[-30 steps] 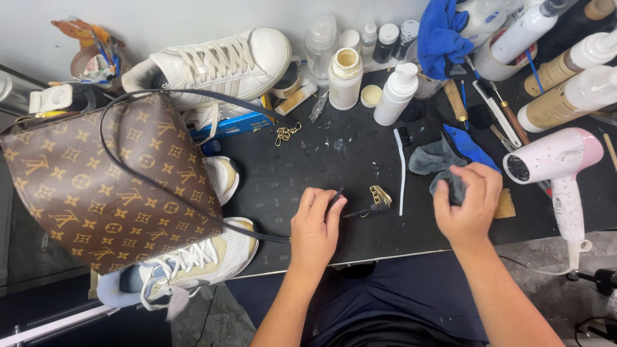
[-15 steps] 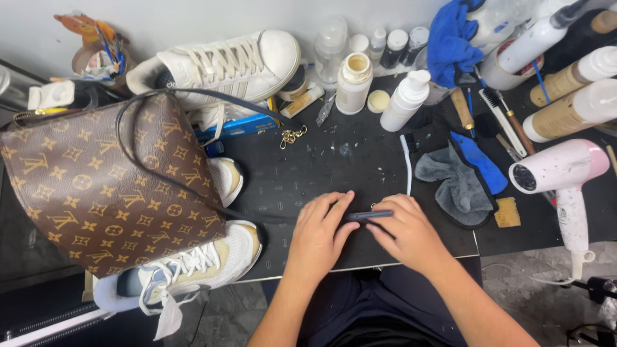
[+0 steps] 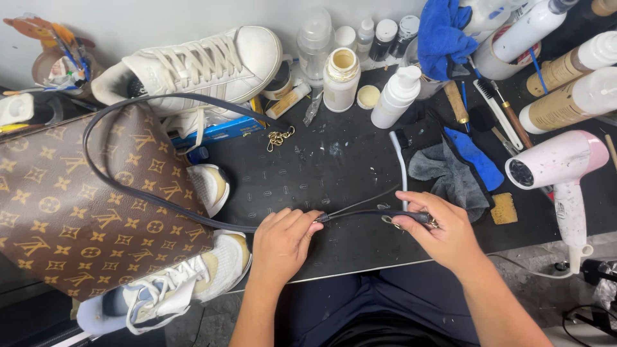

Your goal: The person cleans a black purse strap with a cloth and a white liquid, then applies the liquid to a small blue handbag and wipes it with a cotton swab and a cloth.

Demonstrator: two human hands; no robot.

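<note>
Sprawling over the left side of the black work table [image 3: 334,167] is a brown patterned handbag [image 3: 71,205], lying flat with two white sneakers [image 3: 193,64] around it, one behind and one at its near edge. Its dark strap [image 3: 128,186] loops across the bag and runs right along the table's front edge, stretched between both hands. A pink hair dryer [image 3: 565,170] lies at the far right, beside a grey cloth [image 3: 450,177]. The left hand [image 3: 283,241] pinches the strap with closed fingers near its middle. The right hand [image 3: 443,228] grips the strap's end, fingers curled round it, where a small metal clasp [image 3: 389,220] shows.
</note>
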